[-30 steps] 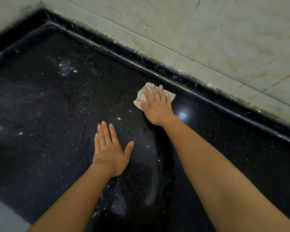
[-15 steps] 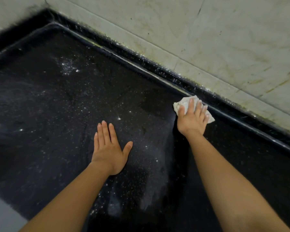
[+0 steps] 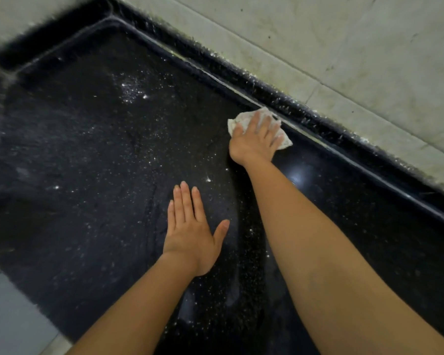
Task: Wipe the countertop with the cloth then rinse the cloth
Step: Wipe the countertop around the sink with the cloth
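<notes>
Two bare hands are on a black speckled worktop [image 3: 87, 175]. The right hand [image 3: 254, 142] presses a small white cloth [image 3: 239, 121] flat against the stone, its fingers [image 3: 267, 126] straight and spread over the fabric, not curled round it. The cloth lies at the far side of the worktop, touching the raised black lip [image 3: 318, 124] that runs below the pale wall tiles [image 3: 344, 60]; its edges show beside the thumb and past the little finger. Cloth and fingertips are slightly blurred.

The left hand [image 3: 190, 234] rests palm down nearer the person, well apart from the cloth, fingers straight and close together, thumb out, holding nothing. White specks [image 3: 131, 90] are scattered over the left part of the surface, thickest in a patch near the far corner. To the right of the right forearm the stone looks dark and glossy, with a bright reflection [image 3: 299, 174].
</notes>
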A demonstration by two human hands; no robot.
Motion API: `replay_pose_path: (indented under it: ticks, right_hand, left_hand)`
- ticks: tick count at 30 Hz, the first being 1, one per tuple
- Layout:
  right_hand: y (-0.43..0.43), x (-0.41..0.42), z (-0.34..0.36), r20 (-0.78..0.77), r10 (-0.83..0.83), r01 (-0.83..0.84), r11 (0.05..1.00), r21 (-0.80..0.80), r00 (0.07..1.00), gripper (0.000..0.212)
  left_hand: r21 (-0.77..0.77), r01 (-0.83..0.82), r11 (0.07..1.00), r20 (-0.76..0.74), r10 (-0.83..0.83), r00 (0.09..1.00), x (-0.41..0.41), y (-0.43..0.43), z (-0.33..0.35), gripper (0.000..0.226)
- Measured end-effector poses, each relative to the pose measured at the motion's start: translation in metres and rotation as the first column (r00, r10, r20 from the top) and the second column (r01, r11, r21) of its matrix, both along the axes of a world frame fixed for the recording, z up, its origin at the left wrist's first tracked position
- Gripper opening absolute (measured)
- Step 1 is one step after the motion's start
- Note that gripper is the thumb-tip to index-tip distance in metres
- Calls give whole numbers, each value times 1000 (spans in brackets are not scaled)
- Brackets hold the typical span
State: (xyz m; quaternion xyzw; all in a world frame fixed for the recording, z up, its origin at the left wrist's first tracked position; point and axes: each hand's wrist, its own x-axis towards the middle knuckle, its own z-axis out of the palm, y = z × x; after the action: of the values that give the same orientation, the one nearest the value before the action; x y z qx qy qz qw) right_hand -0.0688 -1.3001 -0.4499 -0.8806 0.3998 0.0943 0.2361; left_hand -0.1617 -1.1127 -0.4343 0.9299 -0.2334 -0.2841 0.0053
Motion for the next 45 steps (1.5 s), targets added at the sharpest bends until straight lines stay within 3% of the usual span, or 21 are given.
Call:
replay_pose_path:
  ticks: [3,8,21,35,45]
  right_hand:
    - [1,11,1,-1,203,-203,979,-16,979,62]
    - [-26,-10,6,-26,524,-525,850,-52,851,61]
    - [-44,-115,9,-81,394,-399,915,-58,916,61]
    - [46,-222,13,-111,366,-371,928,-23,924,60]
    - [127,-285,21,-124,475,-476,879,28,871,61]
  left_hand:
    - [13,3,1000,1,-3,1000,1,-1,0,88]
    - [32,24,999,-6,-24,1000,1,2,2,86]
    - [-43,13,999,9,-13,1000,0,3,-1,87]
    - [-272,28,962,173,20,985,-12,59,0,71]
    - [-209,12,978,175,26,984,5,115,-3,77]
